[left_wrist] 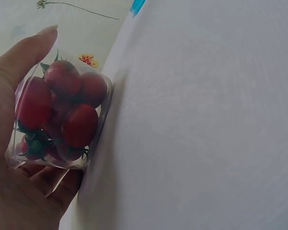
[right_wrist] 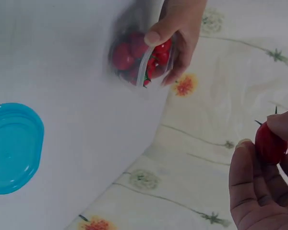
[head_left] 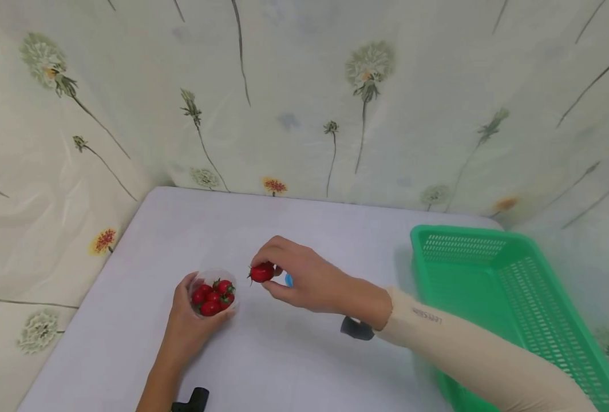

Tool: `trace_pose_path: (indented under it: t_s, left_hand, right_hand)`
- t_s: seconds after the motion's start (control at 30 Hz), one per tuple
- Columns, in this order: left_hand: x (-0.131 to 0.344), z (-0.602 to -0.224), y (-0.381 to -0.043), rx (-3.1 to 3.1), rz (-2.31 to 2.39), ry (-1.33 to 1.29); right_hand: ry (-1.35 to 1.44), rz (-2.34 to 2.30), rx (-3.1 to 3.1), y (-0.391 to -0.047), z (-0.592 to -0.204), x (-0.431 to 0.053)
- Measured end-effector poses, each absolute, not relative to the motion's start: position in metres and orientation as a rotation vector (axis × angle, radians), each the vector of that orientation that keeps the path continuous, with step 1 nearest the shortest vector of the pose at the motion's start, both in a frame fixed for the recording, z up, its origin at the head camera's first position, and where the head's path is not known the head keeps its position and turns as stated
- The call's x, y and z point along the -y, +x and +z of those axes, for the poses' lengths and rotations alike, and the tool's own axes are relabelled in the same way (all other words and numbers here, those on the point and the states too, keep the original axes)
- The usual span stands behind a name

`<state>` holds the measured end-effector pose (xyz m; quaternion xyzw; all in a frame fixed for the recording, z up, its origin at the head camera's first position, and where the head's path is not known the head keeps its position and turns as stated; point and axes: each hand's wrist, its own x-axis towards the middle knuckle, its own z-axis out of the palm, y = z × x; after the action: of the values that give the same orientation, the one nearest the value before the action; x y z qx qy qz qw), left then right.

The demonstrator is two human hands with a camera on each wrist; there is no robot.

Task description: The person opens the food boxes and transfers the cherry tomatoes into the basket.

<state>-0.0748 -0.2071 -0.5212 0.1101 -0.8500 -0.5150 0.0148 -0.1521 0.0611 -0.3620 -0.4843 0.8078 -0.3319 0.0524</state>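
My left hand (head_left: 187,326) grips a clear plastic cup (left_wrist: 105,108), fingers on one side and thumb on the other. Several red cherry tomatoes (head_left: 210,308) with green stems fill much of it. To the right of the cup, in the head view, my right hand (head_left: 312,280) pinches a single cherry tomato (head_left: 262,272) between thumb and fingers, its green stem end pointing left. A translucent blue lid (right_wrist: 14,148) lies on the table; in the head view the right hand covers most of it.
A green plastic basket (head_left: 418,246) with slotted sides stands at the table's right, partly behind the right forearm. The white table (head_left: 304,360) meets a wall covering (head_left: 294,86) printed with dandelions at its back and left.
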Motion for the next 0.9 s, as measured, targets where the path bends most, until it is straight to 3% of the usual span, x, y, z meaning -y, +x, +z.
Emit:
trace_pose_path:
  t_s: [0.6,0.9]
  left_hand:
    - [0.209,-0.527,-0.074,2.647,-1.64,0.325]
    - [0.211,-0.526,-0.075,2.651,-1.596,0.296]
  right_hand:
    - [-1.2,-1.192,-2.693,-0.14,-0.359,-0.146]
    - [-1.058,-1.324,-2.839,-0.15,-0.374,-0.195]
